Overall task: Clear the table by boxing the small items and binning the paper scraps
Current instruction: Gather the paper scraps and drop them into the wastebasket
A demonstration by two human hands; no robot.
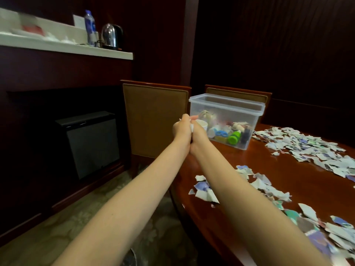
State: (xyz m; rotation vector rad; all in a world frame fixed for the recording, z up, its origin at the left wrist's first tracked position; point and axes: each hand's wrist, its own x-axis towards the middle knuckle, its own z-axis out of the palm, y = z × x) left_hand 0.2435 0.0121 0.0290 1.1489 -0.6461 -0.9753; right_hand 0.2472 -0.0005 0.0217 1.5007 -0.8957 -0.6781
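Grip: left hand (181,130) and right hand (199,136) clasp paper scraps (191,127) near the clear box (246,117) (small items (233,138) inside).

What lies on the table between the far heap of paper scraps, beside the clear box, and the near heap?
In the head view, only a bare strip of brown tabletop parts the far heap from the near heap.

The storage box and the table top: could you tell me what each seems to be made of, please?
The storage box looks like clear plastic: its contents show through the walls. The table top looks like varnished wood or veneer: reddish-brown with glossy reflections.
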